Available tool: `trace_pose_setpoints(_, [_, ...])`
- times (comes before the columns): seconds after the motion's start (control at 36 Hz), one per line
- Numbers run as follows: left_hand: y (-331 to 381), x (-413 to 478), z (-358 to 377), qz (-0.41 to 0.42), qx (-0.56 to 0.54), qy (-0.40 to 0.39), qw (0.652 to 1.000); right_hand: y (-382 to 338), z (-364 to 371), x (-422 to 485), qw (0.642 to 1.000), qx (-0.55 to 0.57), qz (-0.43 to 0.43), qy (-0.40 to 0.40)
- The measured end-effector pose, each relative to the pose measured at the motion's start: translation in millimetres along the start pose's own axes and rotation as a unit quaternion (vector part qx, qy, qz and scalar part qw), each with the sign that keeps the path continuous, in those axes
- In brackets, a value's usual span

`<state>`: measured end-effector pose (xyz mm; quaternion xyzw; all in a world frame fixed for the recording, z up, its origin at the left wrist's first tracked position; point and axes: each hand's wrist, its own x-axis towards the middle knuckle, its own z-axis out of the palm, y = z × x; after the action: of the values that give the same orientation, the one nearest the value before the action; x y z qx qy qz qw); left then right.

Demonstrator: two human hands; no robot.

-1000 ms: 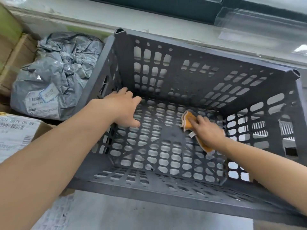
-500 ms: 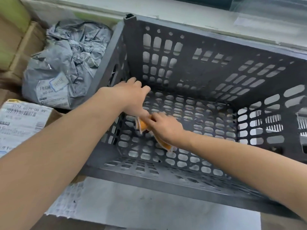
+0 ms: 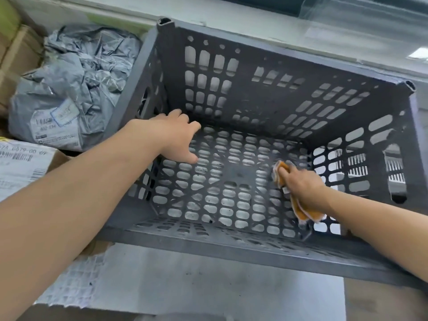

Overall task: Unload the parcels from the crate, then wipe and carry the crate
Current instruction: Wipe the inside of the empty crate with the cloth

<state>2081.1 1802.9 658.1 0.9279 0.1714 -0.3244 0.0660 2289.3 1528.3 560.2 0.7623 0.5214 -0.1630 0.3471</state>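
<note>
— Anything new with the right hand (image 3: 301, 181)?

— Swung over to the right side of the crate (image 3: 254, 72) floor, close to the right wall. Half a second back, was rubbing just under the thumb of the left hand (image 3: 176, 137); a second back, sat about mid-floor.

— Holding what?

— Curled tight round an orange cloth (image 3: 303, 213), pressing it onto the slotted bottom, loose end trailing back under the wrist.

— And the left hand?

— Hardly shifted. Laid against the left wall of the crate, fingers loose, thumb hanging inside. Gripping nothing, as far as can be made out; probably just steadying.

— Meaning for the job?

— Reads as back-and-forth wiping strokes, well under way. Nothing left inside to unload: grey parcel bag (image 3: 74, 89) and labelled box (image 3: 20, 163) lying out beyond the left hand, outside the left wall. Judging by that: unloading done, wiping in hand, carrying yet to come.

— Anything else different?

— Seen from slightly further back than half a second ago, with more of the far right corner showing. Crate itself seemingly unmoved.
</note>
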Motion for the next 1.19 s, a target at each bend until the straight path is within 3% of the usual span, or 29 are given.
trace_pose_setpoints(0.11, [2.6, -1.1, 0.4, 0.003, 0.001, -0.002, 1.000, 13.3, 9.4, -6.3, 0.994, -0.088, 0.008, -0.060])
trace_pose_setpoints(0.22, [1.5, -2.8, -0.3, -0.001, -0.004, -0.001, 1.000, -2.8, -9.4, -0.7, 0.998, -0.044, 0.006, -0.046])
trace_pose_setpoints(0.31, [1.1, -3.2, -1.8, 0.000, -0.013, 0.006, 1.000, -31.3, -36.2, -0.7, 0.995, 0.046, -0.076, 0.037])
trace_pose_setpoints(0.47, [-2.4, 0.4, 1.2, -0.009, -0.025, 0.016, 1.000, -121.8, -91.3, 17.9, 0.941, 0.120, -0.290, 0.123])
trace_pose_setpoints(0.61, [-3.6, 2.8, 2.2, -0.012, -0.037, 0.018, 0.999, -184.4, -106.1, 36.1, 0.910, 0.173, -0.351, 0.139])
trace_pose_setpoints(0.67, [-3.7, 3.3, 2.7, -0.007, -0.039, 0.018, 0.999, -198.1, -103.4, 40.2, 0.907, 0.138, -0.372, 0.143])
trace_pose_setpoints(0.83, [-2.9, 2.9, 2.8, 0.000, -0.039, 0.016, 0.999, -174.3, -87.2, 26.9, 0.904, 0.086, -0.406, 0.102])
trace_pose_setpoints(1.06, [-3.3, -0.7, -2.4, 0.008, -0.051, 0.021, 0.998, -70.7, -33.4, -13.9, 0.922, 0.005, -0.382, -0.063])
trace_pose_setpoints(1.19, [-1.6, -5.4, -4.9, 0.009, -0.054, 0.023, 0.998, -40.5, -20.9, -23.3, 0.915, -0.039, -0.373, -0.148])
